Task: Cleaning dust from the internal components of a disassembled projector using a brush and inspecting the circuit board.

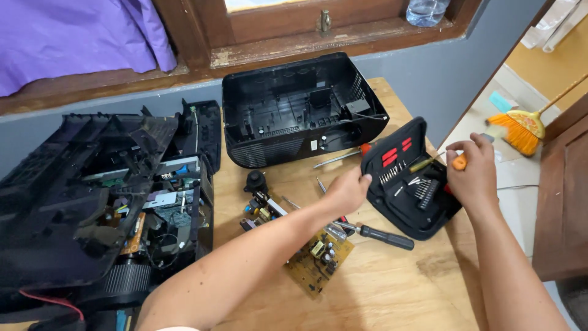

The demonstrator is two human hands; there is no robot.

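An open black tool case (409, 179) with red inserts and several metal bits lies at the right edge of the wooden table (392, 288). My left hand (348, 191) rests on the case's left rim, fingers curled against it. My right hand (473, 173) hovers over the case's right side, holding a small screwdriver (446, 161) with an orange handle and a thin shaft pointing left over the bits.
An empty black plastic housing (303, 110) sits at the table's back. A dismantled machine (104, 196) fills the left. A circuit board (320, 257), a black-handled screwdriver (383, 236), a long screwdriver (340, 157) and a small black part (255, 181) lie between. A broom (525, 127) stands right.
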